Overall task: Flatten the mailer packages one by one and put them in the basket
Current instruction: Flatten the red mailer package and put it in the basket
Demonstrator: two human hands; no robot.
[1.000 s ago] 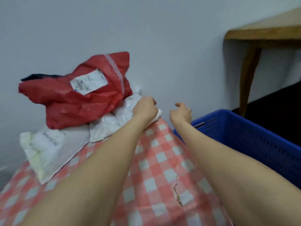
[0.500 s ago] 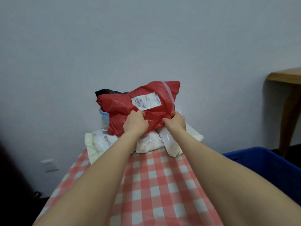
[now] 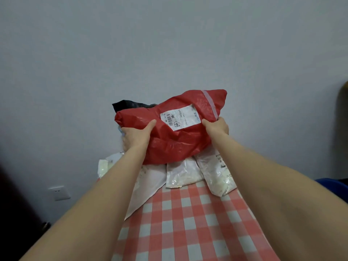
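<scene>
Both hands are seen stretched forward from the bottom of the frame, one at each end of a puffy red mailer [image 3: 180,146]. The left hand [image 3: 136,135] is wrapped round the mailer's left end, with the thumb laid across the front face and the fingers hidden behind it. The right hand [image 3: 216,127] is closed round the right end, just below a pale sealing strip [image 3: 210,104]; its fingers are hidden behind the plastic as well.

The mailer is held straight ahead of the person, at the far end of the tabletop [image 3: 188,223], on or just above a pile of white mailers [image 3: 184,172]; whether it touches them cannot be told. Its long axis runs left to right, with the right end tilted somewhat higher. A white shipping label [image 3: 179,117] faces the camera between the two hands. A black mailer [image 3: 130,105] shows behind the left end.

Neither hand is nearer than the other, as each end is already gripped. Bare red-and-white checked cloth lies between the pile and the person, so it is judged that the mailer would be drawn toward the body and pressed flat there.

At the right edge, low down, a sliver of the blue basket [image 3: 327,182] is visible, well apart from the mailer. A wall socket [image 3: 59,193] is seen at lower left.
</scene>
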